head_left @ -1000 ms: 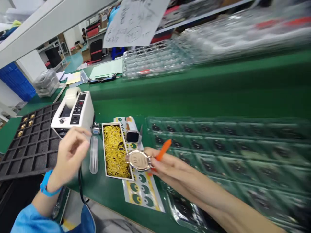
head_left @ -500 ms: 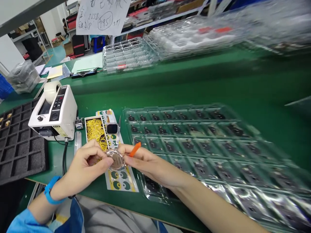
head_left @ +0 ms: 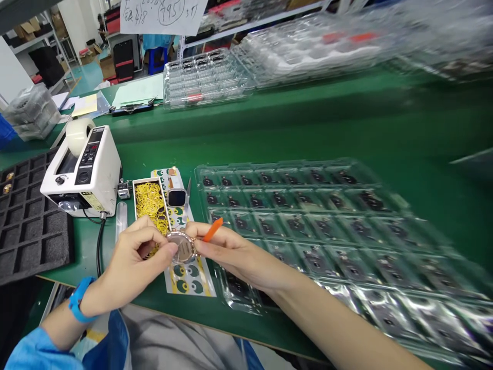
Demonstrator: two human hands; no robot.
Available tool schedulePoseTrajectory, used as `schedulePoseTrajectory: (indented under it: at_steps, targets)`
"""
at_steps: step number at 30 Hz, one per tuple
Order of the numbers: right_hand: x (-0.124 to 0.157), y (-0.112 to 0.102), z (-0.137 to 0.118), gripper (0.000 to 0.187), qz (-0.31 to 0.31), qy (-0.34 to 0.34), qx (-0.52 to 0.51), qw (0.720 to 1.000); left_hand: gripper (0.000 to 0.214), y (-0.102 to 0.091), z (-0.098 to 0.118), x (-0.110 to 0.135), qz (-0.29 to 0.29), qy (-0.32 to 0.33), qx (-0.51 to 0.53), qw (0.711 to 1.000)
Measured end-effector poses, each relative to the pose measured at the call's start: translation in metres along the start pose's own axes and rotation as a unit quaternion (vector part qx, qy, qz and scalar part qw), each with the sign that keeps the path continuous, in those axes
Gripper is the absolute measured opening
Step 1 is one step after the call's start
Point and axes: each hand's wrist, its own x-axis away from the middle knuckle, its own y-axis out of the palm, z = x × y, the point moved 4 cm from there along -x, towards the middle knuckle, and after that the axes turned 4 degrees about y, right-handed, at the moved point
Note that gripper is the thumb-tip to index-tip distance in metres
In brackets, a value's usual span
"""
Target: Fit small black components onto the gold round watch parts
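Note:
A round watch case (head_left: 182, 248) with a shiny metal rim is held between my two hands, low over the bench. My left hand (head_left: 140, 253) pinches its left side, the thumb lying across the flat face. The right edge is gripped by my right hand (head_left: 227, 252) between thumb and fingers. From that hand's fingers sticks up a flat, pointed orange piece (head_left: 213, 229); its lower end is hidden. Just behind the hands lie a box of yellow rings (head_left: 150, 203), a smartwatch (head_left: 176, 196) and a sheet of green and yellow stickers (head_left: 190, 285).
A large clear tray (head_left: 308, 241) with dark parts in its cells fills the right side. At left stand a white tape dispenser (head_left: 87, 174) and a black foam tray (head_left: 34, 221). Stacked clear trays (head_left: 208, 77) and a clipboard (head_left: 138, 92) line the back.
The camera view has tipped slightly, so the bench items sit a little higher in the picture. Both hands keep their hold on the watch case, which looks slightly turned.

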Motion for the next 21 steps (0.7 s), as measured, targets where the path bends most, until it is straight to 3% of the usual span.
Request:
schedulePoseTrajectory:
  at_steps: [8,15,18,21]
  targets:
    - [0.000,-0.002,0.004,0.041,0.002,0.014,-0.005,1.000,0.021,0.001,0.013,0.000,0.045,0.134,-0.184,0.973]
    - [0.001,-0.003,0.003,0.043,0.020,0.007,0.009,1.000,0.024,-0.008,0.011,0.002,0.057,0.155,-0.258,0.952]
    - [0.000,-0.004,0.003,0.046,0.043,0.008,0.014,0.999,0.017,-0.023,0.009,0.002,0.118,0.150,-0.288,0.938]
    - [-0.002,-0.004,0.003,0.046,0.051,0.016,0.012,0.999,0.003,-0.028,0.009,0.002,0.171,0.183,-0.230,0.940]
